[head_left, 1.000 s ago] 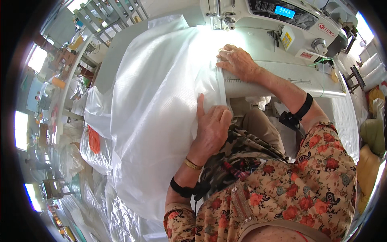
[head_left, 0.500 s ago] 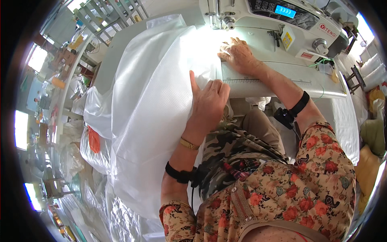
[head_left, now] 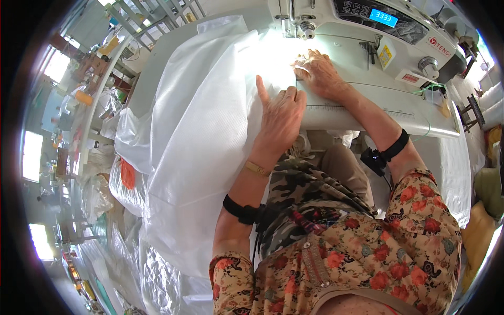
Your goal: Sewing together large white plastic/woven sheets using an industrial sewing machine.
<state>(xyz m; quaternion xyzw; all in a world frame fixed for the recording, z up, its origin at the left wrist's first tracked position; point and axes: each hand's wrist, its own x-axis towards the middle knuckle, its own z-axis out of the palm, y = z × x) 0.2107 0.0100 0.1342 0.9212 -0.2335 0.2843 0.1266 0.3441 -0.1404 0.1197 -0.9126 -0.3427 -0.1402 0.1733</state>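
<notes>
A large white woven plastic sheet (head_left: 197, 142) drapes over the sewing table's left side and hangs down in front. My left hand (head_left: 281, 115) lies at its right edge by the table's front, thumb stretched out and the other fingers curled on the material. Farther in, just short of the needle area, my right hand (head_left: 318, 73) has its bent fingers pinched at the same edge. Above both hands stands the white sewing machine (head_left: 336, 21). Its bright lamp washes out the cloth under the needle, so the stitching spot cannot be made out.
A ruler scale (head_left: 362, 110) runs along the table's front edge. Grey slatted chairs (head_left: 152, 18) stand at the far left. Clear plastic bags and sheeting (head_left: 126, 189) pile up on the left floor, and a cluttered bench (head_left: 89, 110) lies beyond.
My left hand has slid forward along the sheet's edge, closer to my right hand. My right hand keeps nearly the same place by the needle. The whole view has shifted slightly.
</notes>
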